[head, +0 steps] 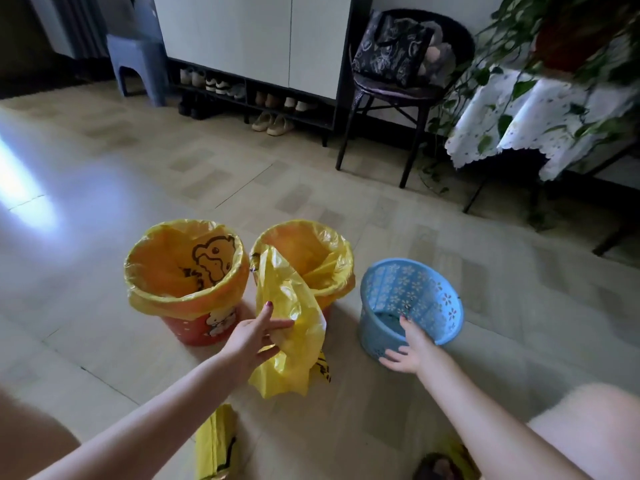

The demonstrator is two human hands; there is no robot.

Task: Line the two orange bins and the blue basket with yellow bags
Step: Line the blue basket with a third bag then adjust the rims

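Note:
Two orange bins stand side by side on the floor, the left bin (204, 327) and the right bin (325, 306), each with a yellow bag folded over its rim. A loose yellow bag (294, 327) hangs in front of the right bin, held by my left hand (258, 336). The blue basket (412, 306), with flower cut-outs, sits tilted to the right of the bins and holds no bag. My right hand (410, 348) grips its near rim, one finger over the edge and the others against the outer wall.
A folded yellow bag (216, 441) lies on the floor near my left arm. Behind stand a shoe cabinet (256, 64), a black chair (412, 88), a blue stool (138, 64) and a cloth-covered plant table (540, 119). My bare knee (595, 427) is at the lower right.

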